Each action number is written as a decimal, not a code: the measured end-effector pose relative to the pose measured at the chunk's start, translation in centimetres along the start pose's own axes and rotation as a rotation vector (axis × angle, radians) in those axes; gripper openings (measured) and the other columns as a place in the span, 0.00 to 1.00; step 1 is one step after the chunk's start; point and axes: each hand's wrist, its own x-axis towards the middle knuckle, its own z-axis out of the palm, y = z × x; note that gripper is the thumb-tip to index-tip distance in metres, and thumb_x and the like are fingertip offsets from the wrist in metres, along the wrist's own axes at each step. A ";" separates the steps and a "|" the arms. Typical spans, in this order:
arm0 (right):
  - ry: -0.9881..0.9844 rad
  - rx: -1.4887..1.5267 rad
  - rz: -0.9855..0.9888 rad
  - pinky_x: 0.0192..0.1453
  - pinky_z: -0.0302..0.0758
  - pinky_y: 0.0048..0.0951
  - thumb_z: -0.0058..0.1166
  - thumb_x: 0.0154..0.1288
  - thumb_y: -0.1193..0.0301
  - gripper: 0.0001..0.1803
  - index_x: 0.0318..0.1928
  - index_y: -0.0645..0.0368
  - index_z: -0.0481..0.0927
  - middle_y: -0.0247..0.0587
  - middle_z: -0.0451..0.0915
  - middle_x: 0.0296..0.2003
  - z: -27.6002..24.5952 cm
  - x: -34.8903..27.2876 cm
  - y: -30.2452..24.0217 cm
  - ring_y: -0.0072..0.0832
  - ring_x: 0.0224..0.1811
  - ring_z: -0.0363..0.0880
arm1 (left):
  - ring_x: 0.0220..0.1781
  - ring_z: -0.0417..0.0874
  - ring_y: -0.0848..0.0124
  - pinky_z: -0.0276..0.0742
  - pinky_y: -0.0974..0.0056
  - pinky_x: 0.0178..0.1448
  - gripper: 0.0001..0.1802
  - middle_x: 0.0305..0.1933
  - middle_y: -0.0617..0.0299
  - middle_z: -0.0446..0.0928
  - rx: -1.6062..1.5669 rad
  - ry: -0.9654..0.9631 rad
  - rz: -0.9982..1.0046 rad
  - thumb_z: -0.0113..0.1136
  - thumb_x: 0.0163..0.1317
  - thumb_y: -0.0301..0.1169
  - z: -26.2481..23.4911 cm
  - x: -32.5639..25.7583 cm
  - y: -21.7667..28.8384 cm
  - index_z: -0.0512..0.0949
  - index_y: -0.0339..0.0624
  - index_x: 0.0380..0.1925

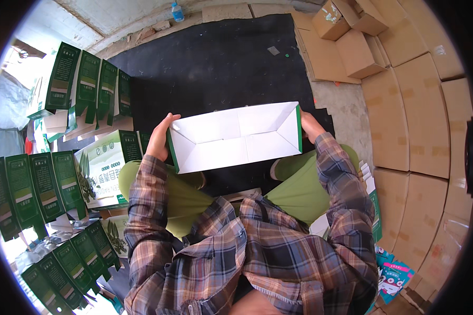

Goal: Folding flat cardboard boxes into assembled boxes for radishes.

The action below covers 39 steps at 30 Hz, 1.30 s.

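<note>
Between my two hands is an open cardboard carton (pixel 235 137), its white inside facing up and green showing along its end walls. Creased panels meet across its bottom. My left hand (pixel 162 137) grips the carton's left end, thumb at the upper corner. At the other end my right hand (pixel 312 126) holds the right wall; most of its fingers are hidden behind that wall. The carton is held level above my lap, over my green trousers (pixel 189 205), with its right end slightly farther away.
Several green-and-white cartons (pixel 102 168) stand in rows on my left. Stacked brown cardboard boxes (pixel 404 115) form a wall on the right, with opened brown boxes (pixel 357 52) at the far right. A black mat (pixel 210 63) covers the floor ahead; a blue bottle (pixel 177 11) stands beyond it.
</note>
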 end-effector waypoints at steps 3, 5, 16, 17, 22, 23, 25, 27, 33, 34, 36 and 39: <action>0.060 0.115 -0.205 0.45 0.75 0.37 0.39 0.64 0.39 0.36 0.51 0.59 0.75 0.40 0.79 0.42 0.4 -1.0 -1.7 0.31 0.42 0.78 | 0.54 0.75 0.66 0.68 0.64 0.58 0.20 0.53 0.53 0.74 0.124 -0.022 0.360 0.49 0.62 0.33 -2.2 -0.3 -1.1 0.74 0.34 0.52; 0.076 0.238 -0.272 0.45 0.74 0.34 0.42 0.65 0.42 0.32 0.50 0.59 0.76 0.38 0.79 0.41 -0.2 -1.4 -2.2 0.29 0.41 0.78 | 0.51 0.77 0.66 0.70 0.66 0.57 0.20 0.52 0.54 0.76 0.140 0.031 0.452 0.46 0.58 0.24 -1.3 -0.5 -1.2 0.73 0.34 0.52; -0.004 0.203 -0.113 0.43 0.77 0.41 0.47 0.66 0.53 0.24 0.54 0.55 0.73 0.36 0.78 0.41 -0.5 -0.8 -1.7 0.28 0.43 0.77 | 0.39 0.77 0.74 0.75 0.62 0.43 0.19 0.42 0.66 0.77 0.125 0.181 0.127 0.46 0.67 0.45 -1.4 1.3 -3.3 0.75 0.49 0.50; -0.014 0.154 -0.125 0.45 0.76 0.41 0.45 0.67 0.54 0.24 0.56 0.55 0.71 0.37 0.77 0.44 -0.4 -0.8 -1.5 0.30 0.45 0.76 | 0.41 0.78 0.73 0.76 0.60 0.43 0.18 0.43 0.64 0.78 0.117 0.160 0.121 0.47 0.66 0.43 -1.6 1.3 -3.6 0.75 0.47 0.49; 0.028 -0.063 -0.055 0.37 0.78 0.34 0.48 0.66 0.60 0.20 0.56 0.52 0.73 0.36 0.79 0.43 -0.4 -0.3 0.0 0.27 0.40 0.78 | 0.43 0.81 0.66 0.79 0.59 0.45 0.14 0.43 0.57 0.79 0.083 0.269 0.047 0.51 0.64 0.34 -1.1 0.7 -3.2 0.76 0.37 0.44; 0.023 -0.063 -0.057 0.37 0.78 0.34 0.48 0.66 0.60 0.20 0.56 0.52 0.73 0.36 0.79 0.43 -0.7 0.4 0.5 0.27 0.40 0.78 | 0.39 0.82 0.67 0.80 0.61 0.43 0.13 0.41 0.58 0.80 0.107 0.143 0.035 0.51 0.65 0.32 -2.4 1.1 -3.6 0.77 0.36 0.44; -0.143 -0.037 0.079 0.34 0.78 0.34 0.48 0.65 0.63 0.21 0.58 0.49 0.72 0.37 0.79 0.43 -1.2 1.7 1.6 0.27 0.38 0.79 | 0.38 0.82 0.69 0.80 0.63 0.41 0.14 0.41 0.59 0.79 0.216 0.115 0.012 0.51 0.65 0.32 -5.0 3.6 -6.0 0.76 0.36 0.46; -0.086 -0.213 0.060 0.33 0.78 0.34 0.42 0.69 0.64 0.23 0.63 0.48 0.67 0.36 0.78 0.46 0.4 -0.1 0.0 0.28 0.36 0.79 | 0.37 0.81 0.71 0.80 0.65 0.40 0.16 0.42 0.61 0.79 0.201 0.141 -0.085 0.50 0.66 0.32 -2.9 2.6 -5.3 0.75 0.38 0.51; -0.090 -0.159 -0.046 0.34 0.77 0.27 0.44 0.69 0.63 0.23 0.62 0.55 0.68 0.37 0.77 0.46 0.6 -0.2 -1.0 0.24 0.35 0.78 | 0.32 0.73 0.79 0.73 0.73 0.37 0.24 0.36 0.69 0.75 0.313 0.092 0.120 0.56 0.62 0.31 -3.1 3.9 -4.9 0.70 0.44 0.59; -0.089 -0.159 -0.040 0.34 0.77 0.27 0.44 0.69 0.63 0.23 0.62 0.55 0.68 0.37 0.77 0.46 0.6 -0.2 -0.9 0.24 0.35 0.78 | 0.32 0.73 0.81 0.70 0.74 0.36 0.27 0.33 0.71 0.73 0.281 0.059 0.109 0.58 0.60 0.29 -2.8 3.9 -4.6 0.68 0.43 0.61; -0.064 -0.149 -0.062 0.32 0.76 0.25 0.49 0.66 0.64 0.24 0.61 0.57 0.69 0.36 0.78 0.41 0.5 -0.3 -0.6 0.20 0.30 0.75 | 0.32 0.73 0.81 0.71 0.74 0.37 0.28 0.32 0.71 0.73 0.316 0.071 0.114 0.58 0.60 0.28 -2.2 3.4 -4.4 0.67 0.43 0.61; -0.028 -0.131 -0.082 0.30 0.74 0.23 0.55 0.61 0.68 0.23 0.57 0.61 0.73 0.36 0.79 0.36 0.5 0.5 0.4 0.19 0.28 0.75 | 0.34 0.73 0.80 0.73 0.72 0.37 0.30 0.34 0.69 0.71 0.380 0.090 0.111 0.61 0.56 0.25 -2.4 3.2 -4.6 0.68 0.44 0.61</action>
